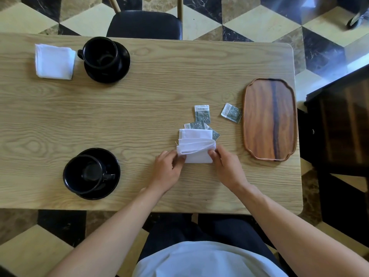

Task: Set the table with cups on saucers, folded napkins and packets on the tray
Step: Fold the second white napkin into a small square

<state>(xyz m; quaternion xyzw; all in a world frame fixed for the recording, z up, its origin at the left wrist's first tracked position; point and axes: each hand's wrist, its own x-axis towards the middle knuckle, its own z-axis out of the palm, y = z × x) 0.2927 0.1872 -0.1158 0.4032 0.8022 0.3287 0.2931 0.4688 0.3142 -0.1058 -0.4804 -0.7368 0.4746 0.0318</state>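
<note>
A person's left hand and right hand pinch opposite ends of a half-folded white napkin at centre-right of the frame, on a pale wooden table. Both sets of fingers grasp the cloth's lower fold. The fabric looks light and limp, likely to sag or spring open unless held at the corners and pressed flat along the crease. Four sugar packets lie loose above it: one packet clear of the cloth, another just beside the empty wooden tray at right, and what appear to be two more partly tucked under the napkin's far edge. A finished napkin sits upper left beside a black cup on its saucer; a second cup and saucer wait lower left.
</note>
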